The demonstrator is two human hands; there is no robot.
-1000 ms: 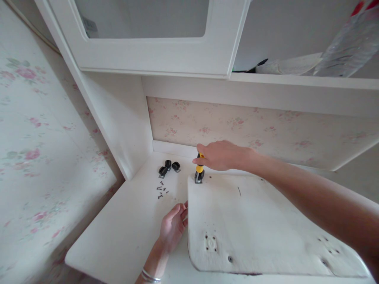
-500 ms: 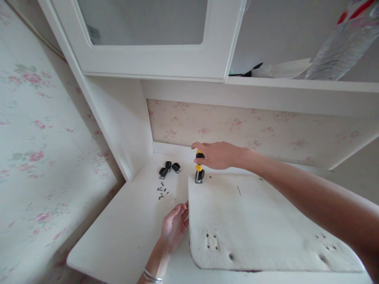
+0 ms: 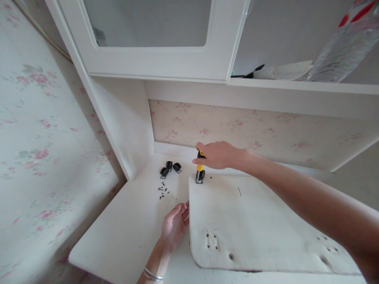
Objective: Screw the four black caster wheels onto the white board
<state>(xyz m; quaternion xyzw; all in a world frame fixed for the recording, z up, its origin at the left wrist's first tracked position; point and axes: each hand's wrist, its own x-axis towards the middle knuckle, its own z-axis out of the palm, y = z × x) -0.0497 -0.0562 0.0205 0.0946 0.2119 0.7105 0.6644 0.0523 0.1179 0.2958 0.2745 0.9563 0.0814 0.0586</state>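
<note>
My right hand [image 3: 219, 155] is wrapped round the yellow-and-black handle of a screwdriver [image 3: 200, 167], held upright. Its shaft runs down beside a black caster wheel [image 3: 202, 175], whose metal plate sits on the far left corner of a white board [image 3: 260, 221]. The screwdriver's tip is too small to make out against the plate. At the board's left edge my left hand [image 3: 174, 225] has its fingers curled against the side, the fingertips partly hidden by the board. Groups of screw holes show in the board's near corners.
Several loose casters [image 3: 169, 169] lie on the white desk [image 3: 118, 232], left of the board, with a scatter of small dark screws [image 3: 162, 191] in front of them. Overhead hang a cabinet door [image 3: 160, 63] and a shelf holding a clear plastic bottle [image 3: 340, 51].
My right hand has shifted its fingers slightly on the screwdriver handle, which stays over the caster plate. My left hand keeps its place at the board's edge. The whole view has moved a little.
</note>
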